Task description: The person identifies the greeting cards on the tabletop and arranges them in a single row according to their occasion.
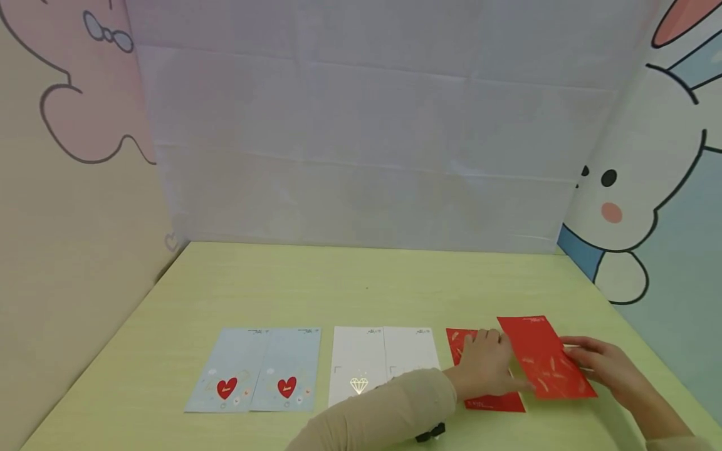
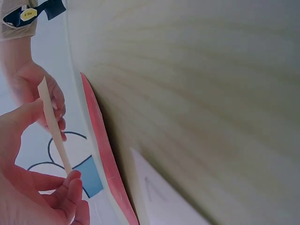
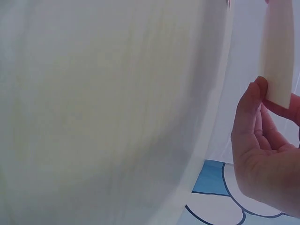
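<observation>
A red card point(image 1: 549, 360) with pale markings is raised above the table at the right, tilted. My left hand point(image 1: 485, 369) pinches its left side, thumb on one edge and fingertips on the other in the left wrist view, where the card point(image 2: 54, 126) shows a cream underside. My right hand point(image 1: 612, 369) holds the right edge; in the right wrist view thumb and fingers pinch the card's corner point(image 3: 280, 70). Beneath my left hand a second red card point(image 1: 493, 403) lies on the table, partly covered by that hand.
Two light-blue cards with red hearts point(image 1: 256, 369) lie side by side at the left. Two white cards point(image 1: 361, 354) lie in the middle, partly hidden by my left sleeve point(image 1: 389, 410). A white sheet point(image 1: 366, 125) hangs behind the yellow table point(image 1: 338, 282); a cartoon-printed wall point(image 1: 671, 250) stands right.
</observation>
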### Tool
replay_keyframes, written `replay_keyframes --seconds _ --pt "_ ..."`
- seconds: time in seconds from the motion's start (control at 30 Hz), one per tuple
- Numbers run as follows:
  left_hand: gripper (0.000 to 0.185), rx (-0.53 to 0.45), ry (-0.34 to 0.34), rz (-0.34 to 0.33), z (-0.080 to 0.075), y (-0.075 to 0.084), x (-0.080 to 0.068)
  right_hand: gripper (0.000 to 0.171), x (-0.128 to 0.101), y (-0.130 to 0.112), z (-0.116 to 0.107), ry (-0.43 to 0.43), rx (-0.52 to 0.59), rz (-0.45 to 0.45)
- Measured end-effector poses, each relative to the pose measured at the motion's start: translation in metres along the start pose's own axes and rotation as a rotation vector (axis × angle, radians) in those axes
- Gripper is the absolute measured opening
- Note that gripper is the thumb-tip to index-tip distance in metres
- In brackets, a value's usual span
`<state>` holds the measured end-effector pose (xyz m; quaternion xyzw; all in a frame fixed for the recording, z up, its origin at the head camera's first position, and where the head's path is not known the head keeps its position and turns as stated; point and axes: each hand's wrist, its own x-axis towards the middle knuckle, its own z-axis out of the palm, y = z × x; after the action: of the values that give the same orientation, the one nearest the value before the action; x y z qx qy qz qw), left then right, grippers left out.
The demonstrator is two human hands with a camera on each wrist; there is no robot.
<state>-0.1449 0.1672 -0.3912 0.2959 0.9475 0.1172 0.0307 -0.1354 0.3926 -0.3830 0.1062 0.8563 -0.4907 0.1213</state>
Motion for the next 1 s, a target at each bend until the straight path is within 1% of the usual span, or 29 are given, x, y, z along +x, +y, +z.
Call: replay_keyframes --seconds 0.1,0.17,0.33,0.5,0.63,0.73,0.9,1.0 --pt "0.051 -0.021 -0.045 -0.021 0.002 0.0 0.002 0.05 0.0 0.001 0.002 -0.022 0.021 0.004" --pt "0.046 -0.04 -0.071 -0.042 0.004 -0.001 0.004 0.049 0.0 0.001 0.003 -0.035 0.025 0.003" --pt "0.045 -0.071 -0.109 -0.075 0.008 -0.002 0.01 0.049 0.001 0.001 0.004 -0.051 0.008 0.012" --pt "0.04 -0.073 -0.143 -0.09 0.008 0.001 0.013 0.049 0.002 0.002 0.003 -0.066 0.008 0.028" --pt "0.038 -0.046 -0.172 -0.097 0.008 0.004 0.013 0.049 0.001 0.003 0.002 -0.078 0.006 0.044" --pt "0.038 -0.008 -0.183 -0.09 0.009 0.005 0.012 0.049 0.001 0.004 0.002 -0.087 -0.008 0.043" --pt "0.037 0.042 -0.182 -0.071 0.012 0.006 0.012 0.047 0.002 0.005 0.003 -0.093 -0.013 0.034" --pt "0.035 0.067 -0.18 -0.058 0.013 0.005 0.013 0.046 0.003 0.005 0.004 -0.095 -0.04 0.024"
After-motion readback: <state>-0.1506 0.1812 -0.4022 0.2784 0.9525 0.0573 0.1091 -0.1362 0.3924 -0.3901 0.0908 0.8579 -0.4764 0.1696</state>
